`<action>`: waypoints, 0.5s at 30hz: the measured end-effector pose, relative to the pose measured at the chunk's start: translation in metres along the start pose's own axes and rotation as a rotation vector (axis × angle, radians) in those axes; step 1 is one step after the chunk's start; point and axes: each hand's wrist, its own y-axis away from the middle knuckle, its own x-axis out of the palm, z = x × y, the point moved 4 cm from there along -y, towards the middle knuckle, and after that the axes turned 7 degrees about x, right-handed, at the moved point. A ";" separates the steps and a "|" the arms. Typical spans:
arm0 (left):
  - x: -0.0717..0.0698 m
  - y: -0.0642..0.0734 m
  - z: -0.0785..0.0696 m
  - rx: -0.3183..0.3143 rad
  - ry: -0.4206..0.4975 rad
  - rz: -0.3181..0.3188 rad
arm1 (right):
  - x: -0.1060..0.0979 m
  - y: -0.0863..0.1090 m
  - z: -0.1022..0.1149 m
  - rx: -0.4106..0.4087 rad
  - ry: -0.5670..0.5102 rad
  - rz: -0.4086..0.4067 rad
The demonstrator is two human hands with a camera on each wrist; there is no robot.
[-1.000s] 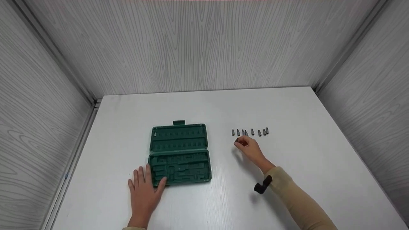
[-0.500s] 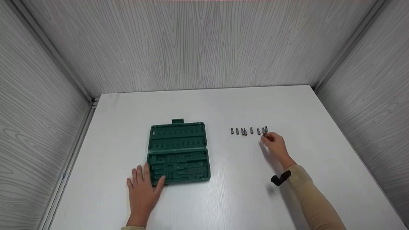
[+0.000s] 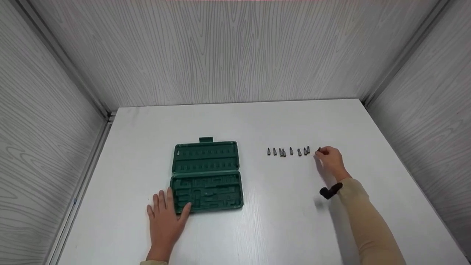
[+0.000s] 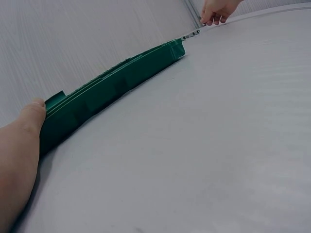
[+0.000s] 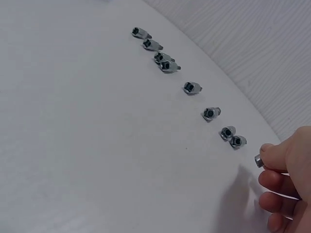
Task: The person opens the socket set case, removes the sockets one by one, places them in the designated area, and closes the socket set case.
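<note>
My right hand (image 3: 331, 160) pinches a small metal bit socket (image 5: 258, 160) between thumb and fingertips, just past the right end of a row. That row holds several bit sockets (image 5: 192, 88), lying on the table with their hollow square ends towards me; some lie in touching pairs. The fingers hide most of the held piece. My left hand (image 3: 163, 224) lies with fingers spread at the near left corner of an opened green plastic case (image 3: 206, 210). Its thumb rests on the case's front edge, and the case's moulded slots hold no bit sockets that I can make out.
The white table (image 3: 272, 221) is bounded by grey wood-grain panels (image 3: 235, 55) at the back and both sides. A latch tab (image 3: 206, 139) sticks out from the case's far edge. A black wrist camera (image 3: 330, 191) sits on my right sleeve.
My right hand has moved right along the front of the row, from near its left part to beyond its right end, still pinching the bit socket. The left hand and case stay put.
</note>
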 end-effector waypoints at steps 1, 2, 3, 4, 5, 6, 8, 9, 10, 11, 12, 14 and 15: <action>0.000 0.000 0.000 0.005 -0.002 -0.009 | -0.002 -0.001 0.000 -0.002 0.015 0.008; -0.001 0.000 0.000 0.011 -0.003 -0.019 | -0.003 -0.003 0.000 -0.008 0.031 0.017; -0.002 -0.001 0.000 0.014 -0.003 -0.025 | -0.003 -0.004 0.000 -0.009 0.044 0.023; -0.002 -0.001 0.000 0.018 -0.004 -0.028 | -0.004 -0.005 0.001 -0.010 0.056 0.029; -0.003 -0.001 0.000 0.021 -0.003 -0.031 | -0.005 -0.006 0.001 -0.008 0.066 0.035; -0.003 -0.001 0.000 0.020 -0.001 -0.029 | -0.005 -0.007 0.001 -0.002 0.072 0.040; -0.003 -0.001 0.001 0.017 -0.001 -0.022 | -0.005 -0.008 0.002 0.005 0.081 0.047; -0.002 -0.001 0.001 0.013 -0.003 -0.017 | -0.004 -0.009 0.003 0.008 0.087 0.050; -0.002 0.000 0.001 0.010 -0.003 -0.014 | -0.004 -0.010 0.003 0.011 0.091 0.053; -0.001 0.000 0.000 0.007 -0.004 -0.014 | -0.004 -0.011 0.003 0.010 0.096 0.053; -0.001 0.000 0.000 0.005 -0.005 -0.012 | -0.003 -0.012 0.004 0.008 0.103 0.051; 0.001 0.001 0.000 0.003 -0.007 -0.006 | -0.004 -0.013 0.004 0.015 0.113 0.045; 0.001 0.001 0.000 0.001 -0.007 -0.001 | -0.004 -0.013 0.004 0.022 0.116 0.040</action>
